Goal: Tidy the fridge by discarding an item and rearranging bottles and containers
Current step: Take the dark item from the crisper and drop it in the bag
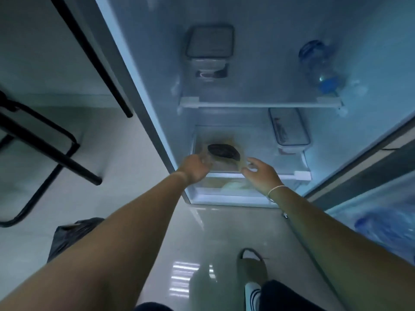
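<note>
- Chair (38, 140), black metal frame, far left on the floor, blurred.
- Black bag (67, 234) on the floor low left, just beside the left forearm.
- Fridge (143, 90) open, seen from above; two shelves in view.
- Left hand (195, 168) at the front edge of the lower shelf (224, 175), fingers curled, touching the left side of a clear tray (202, 135); cannot tell if they are clamped on it.
- Upper shelf (258, 105), left part: lidded tub (210, 44), dark lid.
- Tray sits on the lower shelf, left part, between the two hands; a dark oval item (223, 151) lies in it on a brown stain.
- Right hand (261, 173) at the tray's right front corner, fingers spread apart, thumb near the rim, grip unclear; pale band (276, 189) at the wrist.
- Lower shelf, right part: clear lidded box (289, 129), apart from the tray.
- Upper shelf, right part: bottle (321, 66), blue label, lying on its side.
- Foot in sock and slipper (252, 270) on the floor below the fridge.
- Door (359, 158) at right; blue blurred things in its rack, cannot tell what.
</note>
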The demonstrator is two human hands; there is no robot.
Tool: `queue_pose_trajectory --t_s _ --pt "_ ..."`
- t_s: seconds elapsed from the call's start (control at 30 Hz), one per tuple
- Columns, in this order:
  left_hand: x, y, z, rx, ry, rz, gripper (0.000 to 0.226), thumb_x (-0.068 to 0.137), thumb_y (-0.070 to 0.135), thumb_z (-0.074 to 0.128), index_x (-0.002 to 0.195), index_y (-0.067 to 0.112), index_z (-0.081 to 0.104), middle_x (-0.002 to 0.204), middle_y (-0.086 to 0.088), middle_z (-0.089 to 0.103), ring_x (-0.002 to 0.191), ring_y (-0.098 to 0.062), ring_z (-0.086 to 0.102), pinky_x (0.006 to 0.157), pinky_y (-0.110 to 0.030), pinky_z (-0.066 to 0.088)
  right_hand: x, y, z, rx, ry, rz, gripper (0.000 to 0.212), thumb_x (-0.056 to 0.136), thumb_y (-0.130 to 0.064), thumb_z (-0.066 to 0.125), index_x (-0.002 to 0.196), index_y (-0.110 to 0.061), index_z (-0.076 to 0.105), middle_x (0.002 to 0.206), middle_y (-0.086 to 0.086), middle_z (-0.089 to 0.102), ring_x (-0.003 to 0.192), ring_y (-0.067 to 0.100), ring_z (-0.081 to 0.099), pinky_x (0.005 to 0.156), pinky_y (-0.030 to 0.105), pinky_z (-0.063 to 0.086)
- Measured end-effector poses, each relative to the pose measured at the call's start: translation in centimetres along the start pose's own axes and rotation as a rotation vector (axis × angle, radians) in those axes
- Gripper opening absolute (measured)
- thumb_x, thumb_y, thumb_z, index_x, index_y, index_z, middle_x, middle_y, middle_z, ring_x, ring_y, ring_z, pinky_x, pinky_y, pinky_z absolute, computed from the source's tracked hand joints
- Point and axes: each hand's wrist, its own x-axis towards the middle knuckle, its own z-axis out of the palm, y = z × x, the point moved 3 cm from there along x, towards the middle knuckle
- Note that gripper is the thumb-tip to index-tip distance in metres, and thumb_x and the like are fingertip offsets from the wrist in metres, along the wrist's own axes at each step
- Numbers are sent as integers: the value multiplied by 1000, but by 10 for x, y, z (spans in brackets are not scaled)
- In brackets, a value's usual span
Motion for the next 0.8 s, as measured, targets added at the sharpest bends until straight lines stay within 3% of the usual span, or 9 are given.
queue_pose_trajectory --t_s 0.1,0.2,0.27,0.37,0.53,0.63,0.7,0.8 --pt "37 -3 8 -47 20 -25 39 97 25 42 128 7 56 130 -19 59 117 -35 55 101 -36 41 30 10 9 75 -3 33 45 91 -21 50 135 -14 48 137 12 54 123 30 51 101 36 41" --pt "67 -4 13 -116 61 -37 36 97 22 43 127 9 57 125 -19 61 116 -35 56 98 -35 43 56 18 15 132 6 58 47 91 -22 50 137 -15 45 139 10 52 121 30 52 101 37 43" --pt "83 -2 16 -187 83 -53 35 96 21 45 125 7 58 125 -20 62 117 -35 57 98 -36 45 72 22 19 181 14 86 51 90 -26 51 140 -19 42 143 7 48 118 26 53 96 32 44" --pt "104 0 19 -272 108 -79 42 95 19 47 135 8 49 141 -15 52 129 -31 49 106 -31 39 94 25 26 293 30 130 51 91 -26 52 140 -24 42 144 4 47 103 19 51 84 24 40" --pt "129 -5 29 -310 100 -97 47 97 20 44 143 9 39 151 -10 39 138 -27 39 112 -27 31 116 31 38 416 52 191 52 90 -22 52 140 -18 42 143 6 49 125 24 51 98 23 40" --pt "136 -10 35 -371 124 -113 45 96 18 46 140 8 44 147 -11 45 135 -27 43 111 -29 34 126 36 46 540 39 243 52 88 -16 54 139 -13 44 135 10 54 112 26 59 106 35 44" --pt "138 -15 40 -477 144 -139 42 94 18 49 135 8 50 143 -12 50 130 -29 48 111 -37 40 129 38 51 610 29 284 51 89 -10 53 139 -9 44 126 12 56 93 23 60 99 31 47" --pt "138 -23 45 -681 186 -203 30 93 12 50 122 10 59 132 -13 57 116 -29 55 101 -42 49 125 40 58 743 43 358 43 89 -2 53 131 -4 52 113 14 55 81 22 55 87 31 50"
